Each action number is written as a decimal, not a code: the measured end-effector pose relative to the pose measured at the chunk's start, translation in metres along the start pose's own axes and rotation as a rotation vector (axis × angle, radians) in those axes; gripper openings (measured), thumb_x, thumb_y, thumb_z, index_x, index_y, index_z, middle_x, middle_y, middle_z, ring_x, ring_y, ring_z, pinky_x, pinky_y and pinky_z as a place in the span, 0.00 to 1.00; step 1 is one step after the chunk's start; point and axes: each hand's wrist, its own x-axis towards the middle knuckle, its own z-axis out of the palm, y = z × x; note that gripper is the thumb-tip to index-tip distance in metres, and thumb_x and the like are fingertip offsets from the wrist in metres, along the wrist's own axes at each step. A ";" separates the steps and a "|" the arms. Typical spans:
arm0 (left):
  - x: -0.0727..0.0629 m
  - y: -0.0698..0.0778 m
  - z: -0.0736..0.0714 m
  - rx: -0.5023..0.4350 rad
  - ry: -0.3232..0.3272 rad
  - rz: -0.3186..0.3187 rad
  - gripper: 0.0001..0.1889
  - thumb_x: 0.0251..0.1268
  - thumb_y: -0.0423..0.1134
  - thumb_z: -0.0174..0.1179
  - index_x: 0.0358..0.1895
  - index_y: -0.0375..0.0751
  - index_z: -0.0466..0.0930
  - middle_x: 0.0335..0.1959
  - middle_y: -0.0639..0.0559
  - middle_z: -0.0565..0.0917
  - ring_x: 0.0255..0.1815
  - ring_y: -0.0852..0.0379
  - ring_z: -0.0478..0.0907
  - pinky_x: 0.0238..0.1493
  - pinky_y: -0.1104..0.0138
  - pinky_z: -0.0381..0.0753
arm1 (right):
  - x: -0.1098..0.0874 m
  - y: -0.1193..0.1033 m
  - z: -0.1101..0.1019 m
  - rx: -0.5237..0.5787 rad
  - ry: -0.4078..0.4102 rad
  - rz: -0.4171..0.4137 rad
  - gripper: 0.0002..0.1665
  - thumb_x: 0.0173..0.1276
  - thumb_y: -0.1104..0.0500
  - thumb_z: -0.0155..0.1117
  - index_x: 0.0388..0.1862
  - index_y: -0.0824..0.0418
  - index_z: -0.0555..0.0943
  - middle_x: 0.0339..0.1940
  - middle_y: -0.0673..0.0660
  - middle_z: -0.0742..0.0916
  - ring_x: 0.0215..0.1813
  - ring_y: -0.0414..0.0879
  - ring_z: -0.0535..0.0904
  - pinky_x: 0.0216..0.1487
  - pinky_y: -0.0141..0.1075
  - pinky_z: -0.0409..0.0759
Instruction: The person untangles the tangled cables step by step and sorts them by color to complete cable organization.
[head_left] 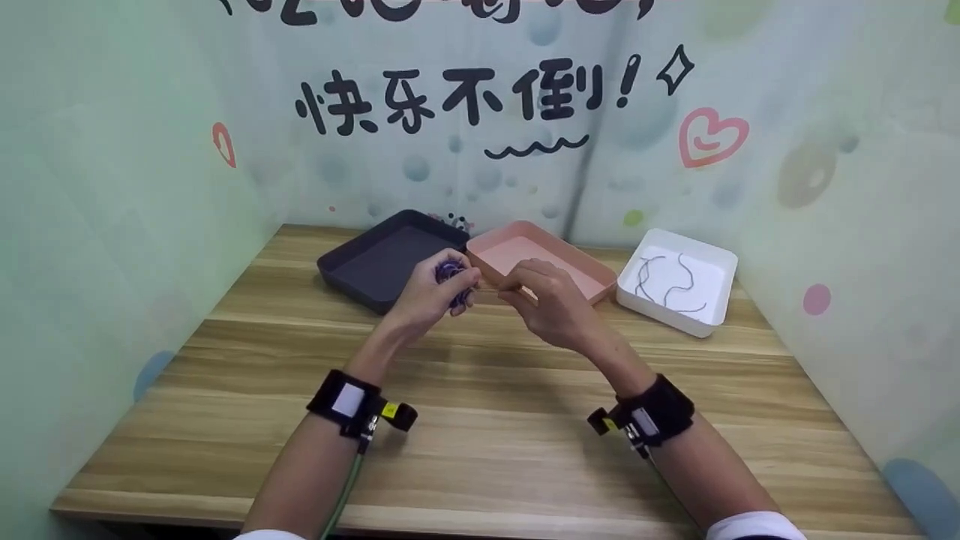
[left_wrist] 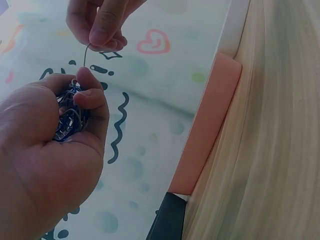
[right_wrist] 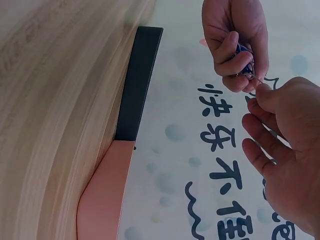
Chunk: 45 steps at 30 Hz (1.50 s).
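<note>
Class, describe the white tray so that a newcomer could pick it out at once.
Along the back of the wooden table, start at the dark tray and pass the pink tray rightwards. There sits the white tray, the only one with thin strands visible inside.

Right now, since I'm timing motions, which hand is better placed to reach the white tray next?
Probably the right hand: it's nearer the white tray and pinches a strand, while the left hand grips the bundle.
</note>
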 end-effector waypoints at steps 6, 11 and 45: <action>0.000 0.002 -0.003 0.057 0.010 0.025 0.06 0.87 0.38 0.65 0.52 0.40 0.79 0.41 0.46 0.88 0.31 0.56 0.82 0.28 0.71 0.78 | 0.002 0.006 -0.013 -0.031 0.005 0.047 0.05 0.76 0.72 0.75 0.40 0.64 0.87 0.37 0.60 0.91 0.43 0.52 0.87 0.48 0.48 0.88; 0.000 0.001 -0.003 0.080 -0.016 0.028 0.10 0.89 0.38 0.62 0.61 0.36 0.79 0.41 0.43 0.86 0.29 0.58 0.81 0.27 0.71 0.77 | -0.001 0.013 -0.024 -0.150 0.025 0.089 0.06 0.74 0.72 0.73 0.39 0.63 0.86 0.39 0.60 0.91 0.43 0.54 0.87 0.44 0.48 0.88; -0.002 0.004 -0.004 -0.011 -0.015 0.011 0.06 0.85 0.37 0.66 0.44 0.43 0.79 0.29 0.56 0.77 0.22 0.62 0.63 0.26 0.70 0.62 | -0.012 0.043 -0.052 -0.187 0.009 0.342 0.04 0.77 0.72 0.71 0.40 0.67 0.86 0.38 0.63 0.89 0.44 0.59 0.87 0.47 0.50 0.87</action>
